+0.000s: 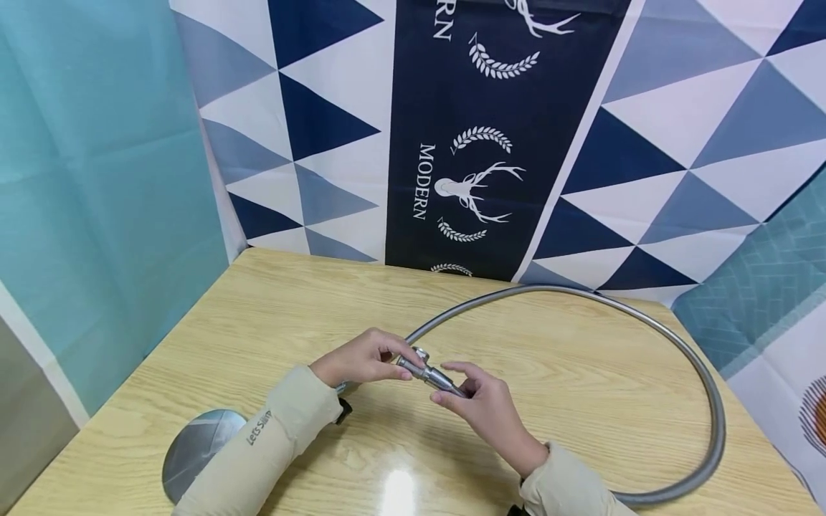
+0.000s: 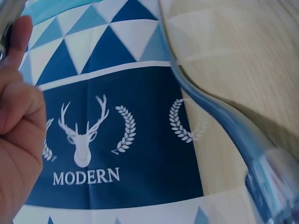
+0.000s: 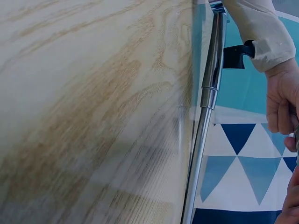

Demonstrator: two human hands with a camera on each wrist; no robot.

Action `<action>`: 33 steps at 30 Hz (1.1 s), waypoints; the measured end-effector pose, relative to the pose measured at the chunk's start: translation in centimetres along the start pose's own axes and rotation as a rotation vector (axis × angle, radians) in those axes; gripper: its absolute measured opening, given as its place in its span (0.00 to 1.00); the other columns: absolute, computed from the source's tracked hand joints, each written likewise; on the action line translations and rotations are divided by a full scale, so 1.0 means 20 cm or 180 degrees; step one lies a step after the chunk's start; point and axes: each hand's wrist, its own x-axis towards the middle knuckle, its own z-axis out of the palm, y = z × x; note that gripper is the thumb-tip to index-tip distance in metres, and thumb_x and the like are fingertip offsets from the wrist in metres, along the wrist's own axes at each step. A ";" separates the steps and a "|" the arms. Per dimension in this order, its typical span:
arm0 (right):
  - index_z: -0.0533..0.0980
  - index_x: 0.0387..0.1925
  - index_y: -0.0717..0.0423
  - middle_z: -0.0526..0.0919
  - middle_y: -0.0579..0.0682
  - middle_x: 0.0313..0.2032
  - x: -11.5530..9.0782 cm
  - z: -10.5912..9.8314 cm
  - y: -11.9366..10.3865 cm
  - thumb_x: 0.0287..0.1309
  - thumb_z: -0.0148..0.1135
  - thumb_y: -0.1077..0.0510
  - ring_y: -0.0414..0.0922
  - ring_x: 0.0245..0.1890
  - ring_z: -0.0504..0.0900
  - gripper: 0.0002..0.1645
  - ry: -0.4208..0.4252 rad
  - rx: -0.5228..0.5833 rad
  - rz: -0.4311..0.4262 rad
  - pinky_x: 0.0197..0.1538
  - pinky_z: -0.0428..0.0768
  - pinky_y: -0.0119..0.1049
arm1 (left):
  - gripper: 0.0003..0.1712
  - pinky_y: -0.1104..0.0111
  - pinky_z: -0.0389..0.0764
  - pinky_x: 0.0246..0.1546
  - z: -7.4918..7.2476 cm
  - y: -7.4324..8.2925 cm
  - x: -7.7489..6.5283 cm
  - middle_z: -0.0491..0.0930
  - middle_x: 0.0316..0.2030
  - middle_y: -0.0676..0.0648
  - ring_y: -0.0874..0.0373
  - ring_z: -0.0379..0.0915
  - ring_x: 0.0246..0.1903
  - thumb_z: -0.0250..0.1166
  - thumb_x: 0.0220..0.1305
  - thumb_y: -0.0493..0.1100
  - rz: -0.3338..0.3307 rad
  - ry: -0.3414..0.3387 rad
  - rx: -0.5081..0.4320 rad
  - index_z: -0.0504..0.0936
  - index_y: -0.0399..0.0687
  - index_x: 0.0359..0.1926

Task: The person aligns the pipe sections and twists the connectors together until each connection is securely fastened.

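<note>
In the head view, both hands hold a small chrome fitting point(image 1: 422, 373) with a round knob on its side, above the middle of the table. My left hand point(image 1: 371, 358) pinches its upper-left part between thumb and fingers. At its tapered lower-right end, my right hand point(image 1: 487, 405) grips with thumb and fingers. A grey flexible shower hose point(image 1: 713, 408) loops behind the hands and round to the right sleeve. Its chrome end piece point(image 2: 275, 182) appears blurred in the left wrist view. A chrome handle point(image 3: 212, 70) joins the hose in the right wrist view.
A round silver shower head point(image 1: 200, 444) lies at the table's left, partly under the left forearm. The wood-grain table point(image 1: 310, 294) meets a patterned cloth backdrop point(image 1: 335, 129) at its far edge. Teal cloth point(image 1: 110, 179) hangs on the left side.
</note>
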 end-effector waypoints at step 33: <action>0.78 0.45 0.68 0.78 0.48 0.18 0.03 -0.04 0.02 0.50 0.71 0.65 0.35 0.16 0.70 0.20 -0.0389 0.0119 -0.0031 0.20 0.69 0.29 | 0.14 0.79 0.64 0.19 0.02 -0.08 0.00 0.83 0.30 0.45 0.59 0.65 0.18 0.73 0.44 0.25 0.1376 0.0443 0.0911 0.86 0.35 0.35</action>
